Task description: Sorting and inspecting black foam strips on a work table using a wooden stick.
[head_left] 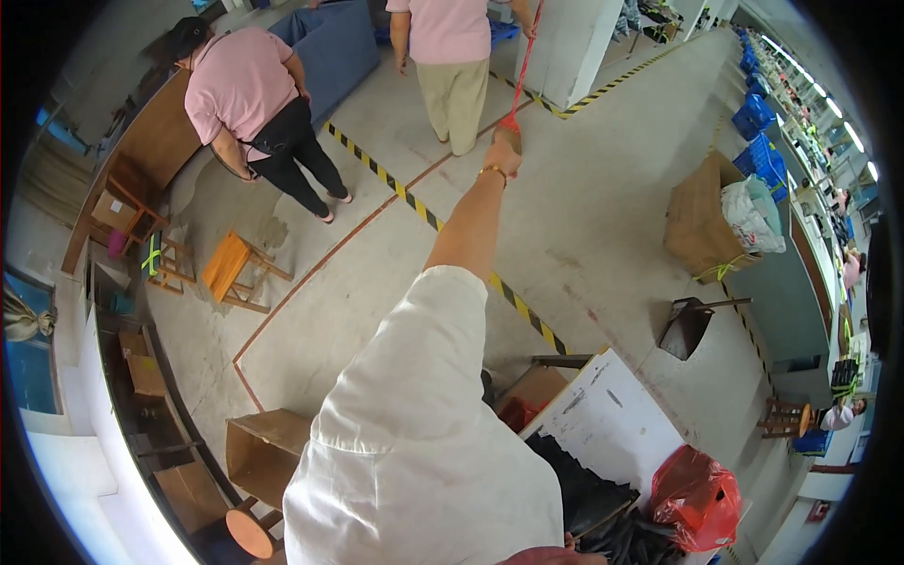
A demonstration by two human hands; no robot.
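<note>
My left arm, in a white sleeve, stretches forward across the middle of the head view. At its end, my left hand (pixel 504 160) is closed at the tan end of what looks like a broom (pixel 509 130). The broom's thin red handle rises to the top edge, passing close to the hand of a person in a pink shirt (pixel 461 28). My fingers are partly hidden behind the back of my hand. A small bit of skin at the bottom edge may be my right hand (pixel 571 541), beside a thin dark stick; its fingers cannot be made out.
Another person in pink (pixel 245 85) stands at the left near a wooden stool (pixel 235 268). A white-topped table (pixel 612 405) bears dark scraps and a red plastic bag (pixel 697 499). A dustpan (pixel 687 328) and large carton (pixel 702 217) stand at the right. Striped tape crosses the floor.
</note>
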